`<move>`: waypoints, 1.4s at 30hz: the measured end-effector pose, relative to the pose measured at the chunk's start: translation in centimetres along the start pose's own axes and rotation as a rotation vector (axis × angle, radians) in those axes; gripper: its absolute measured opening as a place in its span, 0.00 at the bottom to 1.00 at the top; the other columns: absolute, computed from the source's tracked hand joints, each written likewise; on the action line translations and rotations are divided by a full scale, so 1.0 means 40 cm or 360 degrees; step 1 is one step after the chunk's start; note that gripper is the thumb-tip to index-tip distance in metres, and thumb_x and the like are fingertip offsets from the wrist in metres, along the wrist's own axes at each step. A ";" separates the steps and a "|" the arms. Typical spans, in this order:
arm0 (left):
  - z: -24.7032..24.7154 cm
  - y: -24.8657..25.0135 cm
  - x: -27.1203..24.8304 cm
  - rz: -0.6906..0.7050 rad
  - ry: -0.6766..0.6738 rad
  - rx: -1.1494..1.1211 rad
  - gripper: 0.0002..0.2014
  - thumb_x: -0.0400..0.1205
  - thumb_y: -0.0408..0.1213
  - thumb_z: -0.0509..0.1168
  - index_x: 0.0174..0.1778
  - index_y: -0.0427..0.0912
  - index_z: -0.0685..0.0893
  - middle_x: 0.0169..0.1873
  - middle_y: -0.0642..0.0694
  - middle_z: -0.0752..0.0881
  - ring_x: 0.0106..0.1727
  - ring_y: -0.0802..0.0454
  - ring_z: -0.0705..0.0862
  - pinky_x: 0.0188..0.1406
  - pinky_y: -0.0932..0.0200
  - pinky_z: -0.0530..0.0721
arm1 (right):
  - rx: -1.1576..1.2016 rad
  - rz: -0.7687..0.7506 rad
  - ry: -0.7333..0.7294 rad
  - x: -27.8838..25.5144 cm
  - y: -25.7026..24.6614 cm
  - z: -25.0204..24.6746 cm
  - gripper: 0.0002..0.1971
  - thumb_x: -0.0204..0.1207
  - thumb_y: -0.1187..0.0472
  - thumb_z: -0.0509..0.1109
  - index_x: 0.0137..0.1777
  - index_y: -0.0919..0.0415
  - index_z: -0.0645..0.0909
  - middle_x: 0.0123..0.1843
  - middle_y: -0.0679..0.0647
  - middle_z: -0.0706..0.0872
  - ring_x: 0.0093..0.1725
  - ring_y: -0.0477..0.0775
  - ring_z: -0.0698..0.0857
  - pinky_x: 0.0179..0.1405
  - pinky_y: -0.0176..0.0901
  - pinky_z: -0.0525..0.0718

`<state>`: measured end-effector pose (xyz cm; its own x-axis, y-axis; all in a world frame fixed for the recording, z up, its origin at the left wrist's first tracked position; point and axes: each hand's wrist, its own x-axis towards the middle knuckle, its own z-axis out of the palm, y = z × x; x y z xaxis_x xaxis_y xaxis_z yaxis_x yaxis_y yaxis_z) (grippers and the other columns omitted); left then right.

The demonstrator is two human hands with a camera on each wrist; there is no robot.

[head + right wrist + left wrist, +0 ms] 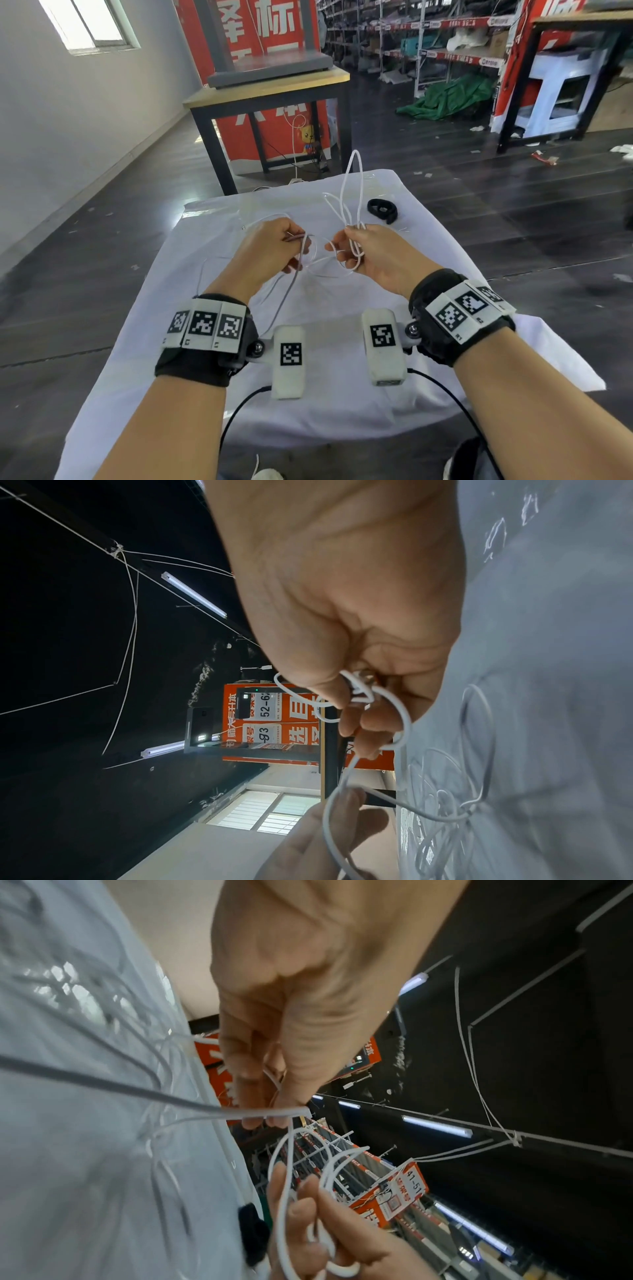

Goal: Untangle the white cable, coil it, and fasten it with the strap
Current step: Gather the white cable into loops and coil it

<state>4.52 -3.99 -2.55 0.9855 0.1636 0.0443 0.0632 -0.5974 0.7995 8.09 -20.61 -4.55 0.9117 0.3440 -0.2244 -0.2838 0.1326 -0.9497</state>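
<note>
Above a white-draped table (342, 394), a person's left hand (267, 251) pinches one strand of the white cable (352, 192) between thumb and curled fingers; slack trails onto the cloth; the right hand (373, 255), fingers closed, grips a bunch of upright loops; coiling appears under way, and the next move likely calls for feeding more slack into the bunch; the black strap (382, 209) lies untouched just beyond; shelf tags (265, 704) read "52-6" and "41-51".

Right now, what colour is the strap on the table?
Black. The strap shows best in the head view.
</note>
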 end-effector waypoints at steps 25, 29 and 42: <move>-0.016 0.010 -0.006 -0.0162 -0.0122 -0.0390 0.21 0.85 0.57 0.56 0.68 0.50 0.78 0.59 0.53 0.85 0.50 0.54 0.89 0.58 0.58 0.84 | -0.0522 0.0298 -0.0446 -0.024 0.001 -0.008 0.10 0.85 0.64 0.55 0.44 0.64 0.74 0.42 0.62 0.89 0.24 0.46 0.72 0.21 0.32 0.69; -0.022 0.010 0.000 -0.0264 0.0090 -0.0580 0.20 0.86 0.54 0.56 0.64 0.44 0.80 0.56 0.48 0.86 0.55 0.51 0.86 0.58 0.57 0.84 | -0.0890 0.0224 -0.0532 -0.027 0.008 -0.005 0.12 0.85 0.64 0.55 0.41 0.63 0.77 0.36 0.55 0.82 0.22 0.44 0.70 0.23 0.31 0.67; -0.028 0.013 -0.006 0.0280 0.0189 0.0242 0.13 0.86 0.50 0.59 0.59 0.53 0.86 0.54 0.60 0.83 0.55 0.61 0.79 0.56 0.62 0.73 | -0.1381 0.0242 -0.0752 -0.039 0.019 0.005 0.13 0.87 0.61 0.54 0.47 0.64 0.78 0.34 0.52 0.79 0.24 0.46 0.68 0.27 0.36 0.63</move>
<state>4.12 -3.46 -1.46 0.9586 0.1326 0.2518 -0.0756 -0.7345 0.6744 6.38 -20.85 -4.85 0.6185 0.6605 -0.4257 0.0996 -0.6032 -0.7913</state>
